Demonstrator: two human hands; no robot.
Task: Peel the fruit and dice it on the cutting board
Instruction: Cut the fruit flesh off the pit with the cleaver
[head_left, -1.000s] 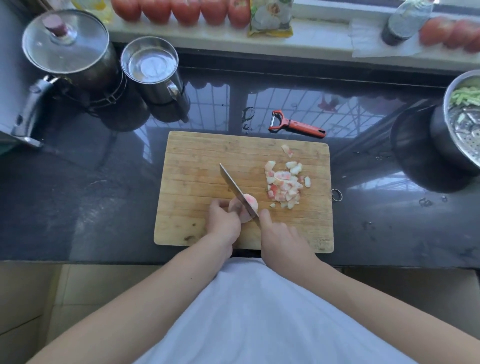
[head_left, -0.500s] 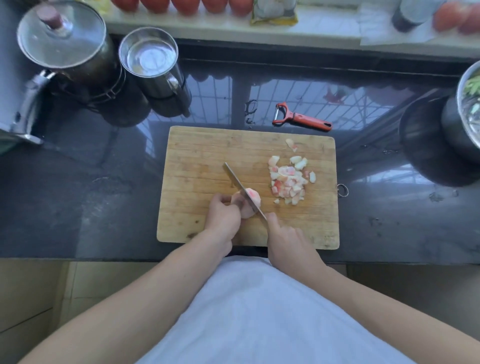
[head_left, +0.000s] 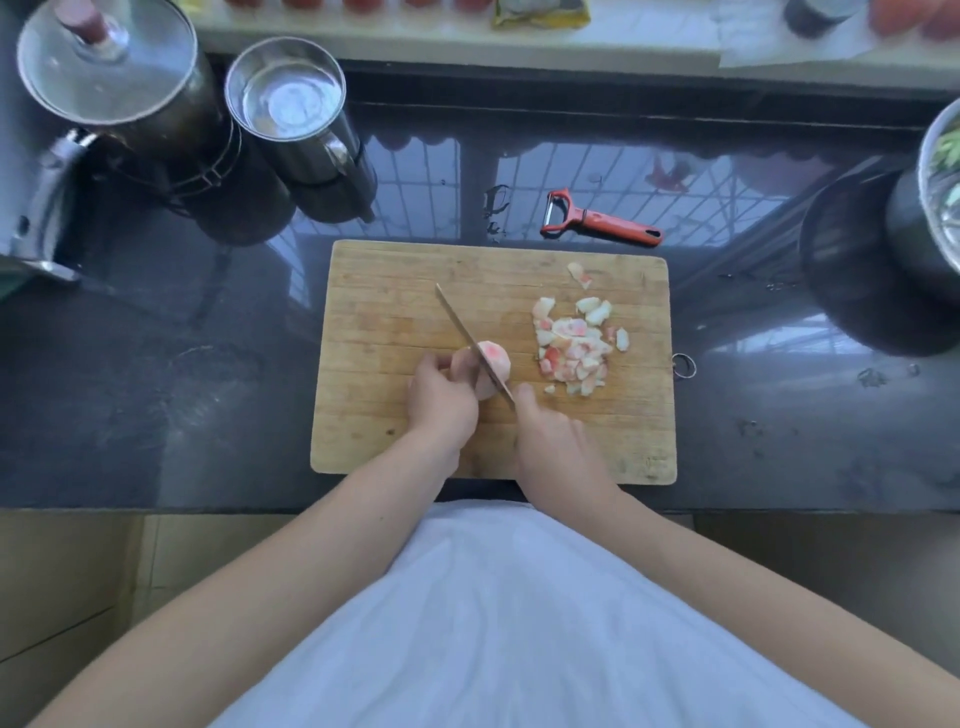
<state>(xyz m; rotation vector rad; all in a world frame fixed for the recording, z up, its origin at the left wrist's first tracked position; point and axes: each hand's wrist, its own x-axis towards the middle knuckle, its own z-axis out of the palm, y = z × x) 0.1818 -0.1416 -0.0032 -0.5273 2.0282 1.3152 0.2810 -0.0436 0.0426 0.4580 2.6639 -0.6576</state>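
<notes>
Nearest you, your white apron (head_left: 519, 623) fills the bottom of the view, with both forearms reaching forward over the edge of the dark desk (head_left: 156, 389). Your right hand (head_left: 558, 449) is clenched around the handle of the knife (head_left: 470, 340); the handle itself is hidden inside your grip, and the blade runs up and to the left from it. Your left hand (head_left: 441, 400) has its fingers curled onto the peeled fruit (head_left: 491, 366), holding it down on the wooden cutting board (head_left: 389, 312). The blade sits on top of that fruit, which lies near the middle of the board, pale with a pink blush.

Just to the right of the fruit lies a heap of diced pieces (head_left: 574, 345), and one stray piece (head_left: 579, 274) lies nearer the board's far edge. Beyond the board, a red peeler (head_left: 600, 218) lies on the desk. Farther left stand a steel mug (head_left: 291, 111) and a lidded pot (head_left: 114, 78); a steel bowl (head_left: 935, 176) is cut off at the right edge.
</notes>
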